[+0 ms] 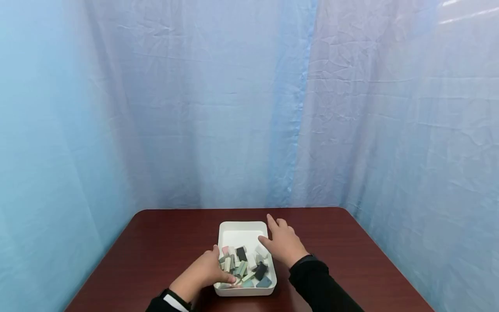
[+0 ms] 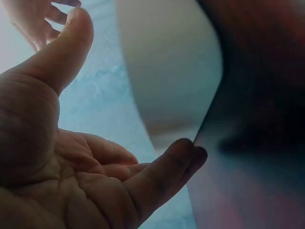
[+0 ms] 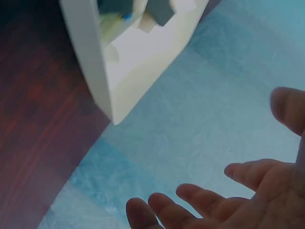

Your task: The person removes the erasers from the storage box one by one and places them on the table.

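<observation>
A white rectangular tray [image 1: 242, 234] holds a heap of small blocks [image 1: 249, 260] in white, green, grey, pink and dark tones. At its left side is my left hand [image 1: 204, 269], with the thumb reaching over the near part of the heap. In the left wrist view the fingers [image 2: 159, 183] are spread, their tips close to the tray's outer wall [image 2: 171, 71]; whether they touch it I cannot tell. My right hand [image 1: 285, 242] hovers by the tray's right rim, fingers apart and holding nothing. The right wrist view shows those fingers [image 3: 205, 198] away from the tray wall [image 3: 88, 57].
The tray stands on a dark reddish-brown table [image 1: 175, 234] with rounded far corners. Behind it and along both sides hang light blue curtains [image 1: 234, 108]. The blocks lie mostly in the tray's near half, with bare tray floor at the far end.
</observation>
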Tool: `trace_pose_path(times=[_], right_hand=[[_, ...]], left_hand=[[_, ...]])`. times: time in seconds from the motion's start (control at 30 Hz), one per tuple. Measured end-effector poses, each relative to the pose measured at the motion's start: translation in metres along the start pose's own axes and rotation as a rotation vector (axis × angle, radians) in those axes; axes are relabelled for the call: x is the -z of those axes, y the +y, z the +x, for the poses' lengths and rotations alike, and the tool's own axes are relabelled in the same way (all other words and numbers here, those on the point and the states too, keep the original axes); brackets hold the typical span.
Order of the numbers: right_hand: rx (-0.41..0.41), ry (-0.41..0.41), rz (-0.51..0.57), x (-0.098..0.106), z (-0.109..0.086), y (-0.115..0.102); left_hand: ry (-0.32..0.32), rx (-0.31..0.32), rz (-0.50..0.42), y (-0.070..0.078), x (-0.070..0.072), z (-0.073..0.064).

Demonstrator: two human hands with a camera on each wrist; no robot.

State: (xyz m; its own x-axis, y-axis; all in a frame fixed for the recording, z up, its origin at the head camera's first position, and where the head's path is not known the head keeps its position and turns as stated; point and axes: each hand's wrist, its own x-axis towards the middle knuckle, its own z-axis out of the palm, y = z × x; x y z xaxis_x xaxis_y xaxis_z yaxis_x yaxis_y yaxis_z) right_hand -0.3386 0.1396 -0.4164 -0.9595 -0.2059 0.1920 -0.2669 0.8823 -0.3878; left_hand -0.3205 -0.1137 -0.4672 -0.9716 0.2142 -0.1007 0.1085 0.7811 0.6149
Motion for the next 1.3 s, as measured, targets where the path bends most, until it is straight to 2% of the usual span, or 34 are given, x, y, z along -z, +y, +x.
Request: trace_pose_path(times=[0.2, 0.47, 0.67, 0.87, 1.0, 1.13, 1.3], right_hand=[[0.052, -0.069, 0.043, -0.007, -0.016, -0.013], [0.168, -0.188, 0.005, -0.034, -0.025, -0.026], [0.143, -0.271, -0.004, -0.048, -0.025, -0.028], [0.196, -0.229, -0.09, -0.054, -0.024, -0.021], [0.181, -0.194, -0.149, -0.06, -0.018, -0.017], [0.164, -0.175, -0.209, -0.06, -0.01, -0.016], [0.21, -0.15, -0.243, -0.057, -0.004, -0.015]], left_hand=[[0.018, 0.031, -0.026, -0.004, -0.008, -0.01], [0.033, -0.032, -0.008, -0.011, -0.013, -0.019], [0.032, -0.068, -0.042, -0.011, -0.015, -0.019], [0.044, -0.088, -0.03, -0.009, -0.016, -0.018], [0.054, -0.089, -0.014, -0.008, -0.016, -0.016], [0.052, -0.066, 0.01, -0.008, -0.014, -0.011], [0.035, -0.053, 0.015, -0.006, -0.01, -0.009]])
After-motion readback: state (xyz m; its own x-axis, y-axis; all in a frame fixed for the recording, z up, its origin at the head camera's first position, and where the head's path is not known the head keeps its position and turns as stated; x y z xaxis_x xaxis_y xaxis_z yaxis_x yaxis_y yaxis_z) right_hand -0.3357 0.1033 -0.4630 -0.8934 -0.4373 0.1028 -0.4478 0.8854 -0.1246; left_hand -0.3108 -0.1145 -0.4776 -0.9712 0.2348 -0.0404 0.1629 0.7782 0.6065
